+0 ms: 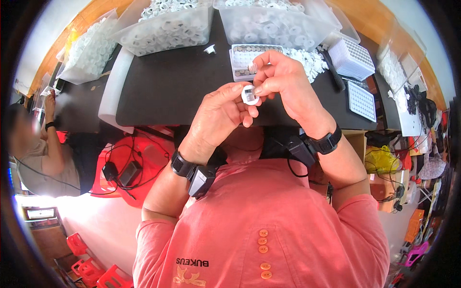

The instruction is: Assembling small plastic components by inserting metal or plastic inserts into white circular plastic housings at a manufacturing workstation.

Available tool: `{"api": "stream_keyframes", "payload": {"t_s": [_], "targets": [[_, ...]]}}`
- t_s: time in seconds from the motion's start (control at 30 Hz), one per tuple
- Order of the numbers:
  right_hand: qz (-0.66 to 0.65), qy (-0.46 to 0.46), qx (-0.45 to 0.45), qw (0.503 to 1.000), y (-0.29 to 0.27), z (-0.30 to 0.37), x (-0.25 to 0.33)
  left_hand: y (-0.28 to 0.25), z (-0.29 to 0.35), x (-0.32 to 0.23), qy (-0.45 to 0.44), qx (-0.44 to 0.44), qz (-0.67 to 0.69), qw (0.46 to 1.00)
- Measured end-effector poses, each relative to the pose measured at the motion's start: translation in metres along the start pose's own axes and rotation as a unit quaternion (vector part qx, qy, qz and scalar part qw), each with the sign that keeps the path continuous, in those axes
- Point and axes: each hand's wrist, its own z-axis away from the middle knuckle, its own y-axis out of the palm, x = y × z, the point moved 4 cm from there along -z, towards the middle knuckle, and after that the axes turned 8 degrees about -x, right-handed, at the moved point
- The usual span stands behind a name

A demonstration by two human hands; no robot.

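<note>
Above the table's front half, my left hand (pixel 218 111) is closed on a small white round plastic part (pixel 249 95), pinched between thumb and fingers. A clear or shiny section shows in the part's middle. My right hand (pixel 290 86) comes in from the other side, its thumb against the part's right edge and its other fingers curled. A small pale piece (pixel 252 67) shows by its index fingertip; I cannot tell if it is held. Just behind the hands lies a white tray (pixel 238 61) with round grey discs in some of its rows.
Clear bins (pixel 163 36) of white parts line the back. Loose white parts (pixel 309 62) are heaped right of the tray. Stacked white trays (pixel 352 58) and a single tray (pixel 361 102) are at right. Another person (pixel 48 153) works at left. One white part (pixel 210 49) lies alone.
</note>
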Motion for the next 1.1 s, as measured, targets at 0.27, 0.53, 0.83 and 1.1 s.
{"api": "stream_keyframes", "payload": {"t_s": [0.27,0.53,0.83,1.1], "targets": [[0.089,0.005,0.025,0.996,-0.013,-0.017,0.007,-0.006,-0.012,0.004,-0.022,-0.001,0.026,0.999],[0.66,-0.185,-0.157,0.711,-0.06,-0.076,0.027,-0.005,-0.018,0.009,-0.035,0.007,0.063,0.997],[0.506,-0.106,-0.148,0.843,-0.085,-0.081,-0.001,-0.005,-0.027,0.006,-0.044,-0.011,0.063,0.997],[0.297,-0.042,-0.148,0.942,-0.093,-0.072,-0.006,-0.002,-0.029,0.004,-0.038,-0.062,0.06,0.996]]}}
